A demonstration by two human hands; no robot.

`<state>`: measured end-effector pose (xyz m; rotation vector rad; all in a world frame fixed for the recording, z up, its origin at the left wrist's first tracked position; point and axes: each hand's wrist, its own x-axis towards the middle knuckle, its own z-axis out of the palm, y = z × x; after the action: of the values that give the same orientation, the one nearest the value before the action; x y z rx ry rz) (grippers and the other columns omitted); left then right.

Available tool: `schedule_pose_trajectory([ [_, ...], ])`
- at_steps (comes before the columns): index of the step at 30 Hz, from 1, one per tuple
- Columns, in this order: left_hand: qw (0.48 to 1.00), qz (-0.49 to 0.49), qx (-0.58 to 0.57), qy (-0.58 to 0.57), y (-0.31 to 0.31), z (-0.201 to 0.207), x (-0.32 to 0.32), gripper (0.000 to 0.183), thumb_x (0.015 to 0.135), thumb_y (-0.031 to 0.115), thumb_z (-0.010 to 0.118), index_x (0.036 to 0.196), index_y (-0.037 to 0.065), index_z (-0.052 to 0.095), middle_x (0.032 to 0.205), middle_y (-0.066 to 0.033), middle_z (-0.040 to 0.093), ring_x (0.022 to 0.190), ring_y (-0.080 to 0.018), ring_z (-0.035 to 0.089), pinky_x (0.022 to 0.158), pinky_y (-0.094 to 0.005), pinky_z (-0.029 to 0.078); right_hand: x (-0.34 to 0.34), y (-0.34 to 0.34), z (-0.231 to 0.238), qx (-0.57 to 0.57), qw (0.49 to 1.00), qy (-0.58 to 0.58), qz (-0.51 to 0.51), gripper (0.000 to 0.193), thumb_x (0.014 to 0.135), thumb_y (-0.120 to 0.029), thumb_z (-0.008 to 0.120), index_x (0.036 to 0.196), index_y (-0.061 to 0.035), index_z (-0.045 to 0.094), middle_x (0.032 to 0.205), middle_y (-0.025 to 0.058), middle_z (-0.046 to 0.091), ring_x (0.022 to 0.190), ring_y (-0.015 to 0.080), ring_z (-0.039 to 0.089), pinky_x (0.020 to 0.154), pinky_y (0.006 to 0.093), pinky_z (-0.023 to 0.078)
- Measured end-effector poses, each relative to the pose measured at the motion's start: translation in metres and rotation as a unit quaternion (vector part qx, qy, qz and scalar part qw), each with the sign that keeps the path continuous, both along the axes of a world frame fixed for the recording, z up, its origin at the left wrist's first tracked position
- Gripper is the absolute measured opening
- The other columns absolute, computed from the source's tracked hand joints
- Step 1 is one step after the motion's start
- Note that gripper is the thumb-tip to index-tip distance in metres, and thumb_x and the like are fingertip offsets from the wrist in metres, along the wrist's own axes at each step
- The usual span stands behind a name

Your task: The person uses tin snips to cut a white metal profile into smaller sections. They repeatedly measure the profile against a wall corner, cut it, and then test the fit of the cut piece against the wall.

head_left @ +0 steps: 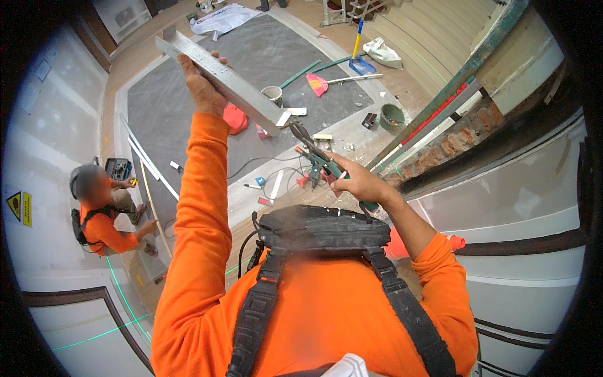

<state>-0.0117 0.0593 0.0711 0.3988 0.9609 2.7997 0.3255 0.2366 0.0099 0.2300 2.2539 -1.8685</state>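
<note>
My left hand is raised and wrapped round a length of silvery metal channel, which slants from upper left down toward the middle. Lower on the right, my right hand grips green-handled metal snips. Their dark blades point up and left, close to the channel's lower end; I cannot tell whether they touch it. On the floor beyond the snips lies a power drill with a cable, partly hidden by my right hand.
A co-worker in orange crouches at the left beside an open toolbox. Long white strips lie near them. Ahead are a pale bucket, a dark bucket, a broom and a blue dustpan. A broken brick edge runs along the right.
</note>
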Motion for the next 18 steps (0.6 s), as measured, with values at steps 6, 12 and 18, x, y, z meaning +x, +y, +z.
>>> schedule_pose_trajectory([
  [6,0.992,-0.06,-0.041,0.105,-0.004,0.031,0.016,0.07,0.093,0.073,0.045,0.117,0.007,0.053,0.091,-0.0103,0.061,0.077,-0.0244,0.062,0.068,-0.0389,0.053,-0.005,-0.001,0.027,0.077,0.997,0.003,0.004,0.077,0.077,-0.01,0.063,0.149,-0.0099,0.039,0.097,0.008,0.064,0.07,0.0142,0.055,0.062,0.0279,0.047],
  [12,0.967,-0.03,-0.091,0.237,0.0,0.041,0.025,0.073,0.092,0.075,0.042,0.112,0.006,0.055,0.088,-0.0107,0.063,0.077,-0.0241,0.063,0.069,-0.0383,0.053,-0.012,-0.005,0.038,0.078,0.996,-0.036,0.016,0.071,0.077,-0.012,0.063,0.145,-0.0061,0.043,0.086,0.0067,0.064,0.069,0.0137,0.057,0.059,0.0305,0.046],
  [18,0.977,-0.006,-0.064,0.202,0.004,0.044,0.029,0.074,0.093,0.076,0.039,0.109,0.006,0.055,0.087,-0.0113,0.062,0.077,-0.0245,0.063,0.069,-0.039,0.053,-0.02,-0.008,0.028,0.127,0.992,0.008,-0.012,0.063,0.08,-0.013,0.065,0.139,-0.0058,0.046,0.086,0.009,0.064,0.071,0.0144,0.061,0.062,0.0326,0.048],
])
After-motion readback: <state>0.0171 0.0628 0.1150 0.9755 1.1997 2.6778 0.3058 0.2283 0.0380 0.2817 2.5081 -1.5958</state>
